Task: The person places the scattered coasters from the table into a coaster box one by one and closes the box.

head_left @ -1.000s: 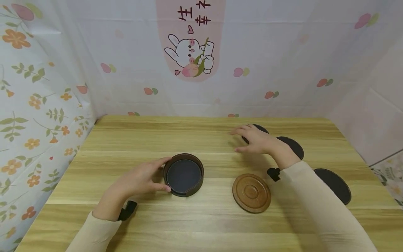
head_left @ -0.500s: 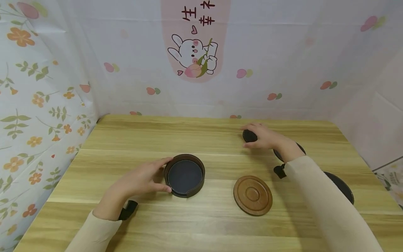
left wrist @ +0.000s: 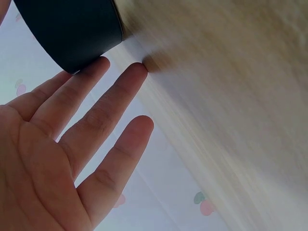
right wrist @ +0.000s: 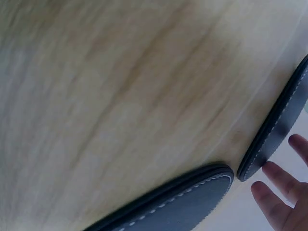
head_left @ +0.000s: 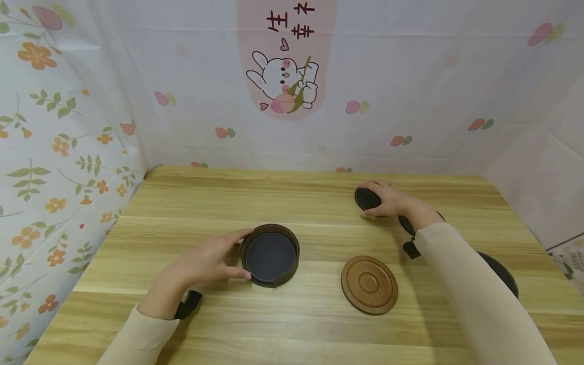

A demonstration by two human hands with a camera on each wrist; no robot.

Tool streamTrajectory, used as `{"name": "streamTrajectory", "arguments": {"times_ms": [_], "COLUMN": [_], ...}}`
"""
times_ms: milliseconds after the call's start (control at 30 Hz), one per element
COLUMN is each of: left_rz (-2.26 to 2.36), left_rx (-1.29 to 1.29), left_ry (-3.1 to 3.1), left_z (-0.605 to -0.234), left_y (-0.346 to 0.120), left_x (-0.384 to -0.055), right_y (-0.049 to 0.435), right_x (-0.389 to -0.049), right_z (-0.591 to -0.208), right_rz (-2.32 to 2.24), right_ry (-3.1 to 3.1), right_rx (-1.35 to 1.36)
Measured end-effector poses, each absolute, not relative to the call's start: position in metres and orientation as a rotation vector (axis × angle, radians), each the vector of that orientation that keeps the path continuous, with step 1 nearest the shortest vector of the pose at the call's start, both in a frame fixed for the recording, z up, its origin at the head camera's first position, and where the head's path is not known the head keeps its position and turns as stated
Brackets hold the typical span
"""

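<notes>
My left hand (head_left: 205,261) holds the left side of a dark brown round coaster holder (head_left: 292,268) in the head view, thumb and index finger spread along its wall. A black coaster lies inside it. In the left wrist view, fingertips touch the dark holder (left wrist: 77,29), other fingers stretching past it. At the far right my right hand (head_left: 390,200) spans a black round coaster (head_left: 367,199), thumb at its near edge and fingers at its far edge. The right wrist view shows fingertips against this stitched coaster (right wrist: 276,127); the thumb is hidden there.
A second black coaster (head_left: 406,225) lies partly under the right wrist, and a third black coaster (head_left: 499,271) is partly behind the right sleeve. A round wooden coaster (head_left: 369,285) with ringed grooves sits right of the holder. Printed cloth (head_left: 196,101) hangs behind the wooden table (head_left: 219,197).
My right hand has come down onto the far black coaster and drawn slightly to the right. My left hand stays at the holder. The head view has shifted a little.
</notes>
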State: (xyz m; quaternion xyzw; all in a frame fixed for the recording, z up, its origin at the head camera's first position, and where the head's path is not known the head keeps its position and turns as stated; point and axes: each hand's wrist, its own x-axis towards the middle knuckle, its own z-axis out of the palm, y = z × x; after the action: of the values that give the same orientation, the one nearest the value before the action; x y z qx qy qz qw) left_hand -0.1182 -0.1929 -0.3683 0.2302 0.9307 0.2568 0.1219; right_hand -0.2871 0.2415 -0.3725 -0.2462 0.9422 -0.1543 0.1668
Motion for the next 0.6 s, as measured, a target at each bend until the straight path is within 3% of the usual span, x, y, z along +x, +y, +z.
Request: {"name": "streamTrajectory", "arguments": {"times_ms": [600], "left_rz": [0.741], "left_rx": [0.649], "left_ry": [2.722], "left_z": [-0.3668], "left_y": [-0.1916], "left_x": [-0.1162], "right_y": [0.247], "right_x": [-0.2878], "right_z": [-0.3808], "right_rz": [-0.38], "right_ry": [2.712], "right_rx": [-0.598]}}
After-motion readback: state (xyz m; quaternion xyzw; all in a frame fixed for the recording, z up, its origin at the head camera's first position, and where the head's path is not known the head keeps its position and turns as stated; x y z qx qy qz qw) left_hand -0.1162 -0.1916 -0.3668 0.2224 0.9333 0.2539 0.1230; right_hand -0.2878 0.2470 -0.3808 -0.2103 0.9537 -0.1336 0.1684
